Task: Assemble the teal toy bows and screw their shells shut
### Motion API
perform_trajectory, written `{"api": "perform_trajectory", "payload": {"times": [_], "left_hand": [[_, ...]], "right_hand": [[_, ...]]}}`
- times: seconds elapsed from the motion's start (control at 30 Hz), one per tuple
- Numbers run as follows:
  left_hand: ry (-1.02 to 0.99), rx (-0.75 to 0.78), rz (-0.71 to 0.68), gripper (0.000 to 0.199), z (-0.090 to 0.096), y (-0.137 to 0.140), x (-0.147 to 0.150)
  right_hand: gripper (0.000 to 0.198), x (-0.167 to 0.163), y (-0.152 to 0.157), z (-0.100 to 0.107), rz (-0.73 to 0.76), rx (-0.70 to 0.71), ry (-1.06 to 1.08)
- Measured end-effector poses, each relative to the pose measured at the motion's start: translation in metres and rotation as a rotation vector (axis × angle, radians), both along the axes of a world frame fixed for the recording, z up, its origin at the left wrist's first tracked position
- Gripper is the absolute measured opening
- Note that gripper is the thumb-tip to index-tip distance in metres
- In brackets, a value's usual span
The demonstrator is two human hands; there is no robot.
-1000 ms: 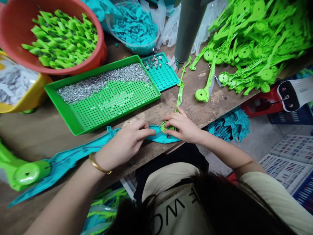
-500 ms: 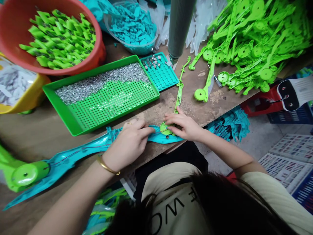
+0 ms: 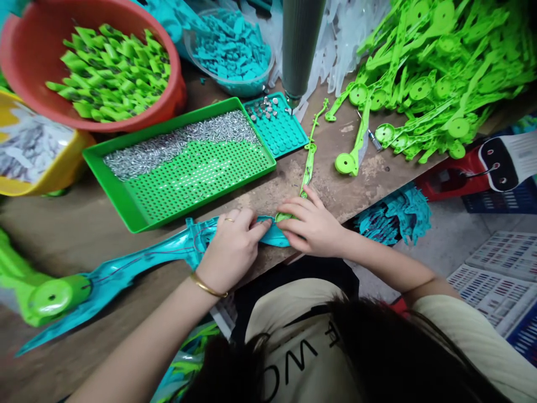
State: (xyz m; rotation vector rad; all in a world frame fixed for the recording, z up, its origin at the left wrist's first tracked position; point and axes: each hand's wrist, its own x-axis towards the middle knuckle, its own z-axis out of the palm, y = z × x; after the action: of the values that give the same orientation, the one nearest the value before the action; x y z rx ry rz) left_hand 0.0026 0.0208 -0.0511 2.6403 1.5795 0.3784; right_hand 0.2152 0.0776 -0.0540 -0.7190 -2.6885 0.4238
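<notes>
Blue shell [image 3: 165, 248] runs centre to 8 o'clock: likely light, stiff, slick; wire [image 3: 126, 263] probably fragile. Grip rims. Left hand [image 3: 235, 243] narrow over shell, right hand [image 3: 312, 226] curled over green disc [image 3: 284, 216]; can't tell what's pinched.

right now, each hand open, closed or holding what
Left hand: partly closed over the long blue part; grip cannot be told.
Right hand: partly closed over the green round part; grip hidden.
</notes>
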Motion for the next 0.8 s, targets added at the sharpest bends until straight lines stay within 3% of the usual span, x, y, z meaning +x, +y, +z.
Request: {"api": "perform_trajectory", "payload": {"times": [0.13,0.3,0.5,0.63,0.8], "left_hand": [[-0.004,-0.013,-0.021,0.035,0.000,0.000,-0.002],[-0.109,-0.142,-0.023,0.040,0.002,0.005,-0.012],[-0.291,-0.413,-0.027,0.035,0.008,0.014,-0.027],[-0.332,-0.453,-0.029,0.033,0.009,0.014,-0.030],[-0.337,-0.487,-0.067,0.035,0.010,0.017,-0.033]], "right_hand": [[0.029,-0.007,-0.014,-0.005,-0.057,0.101,-0.011],[0.027,-0.008,-0.016,-0.009,-0.067,0.096,-0.018],[0.025,-0.014,-0.020,0.005,-0.113,0.036,-0.121],[0.029,-0.028,-0.029,0.007,-0.167,0.003,-0.094],[0.028,-0.033,-0.031,-0.004,-0.131,-0.006,-0.065]]}}
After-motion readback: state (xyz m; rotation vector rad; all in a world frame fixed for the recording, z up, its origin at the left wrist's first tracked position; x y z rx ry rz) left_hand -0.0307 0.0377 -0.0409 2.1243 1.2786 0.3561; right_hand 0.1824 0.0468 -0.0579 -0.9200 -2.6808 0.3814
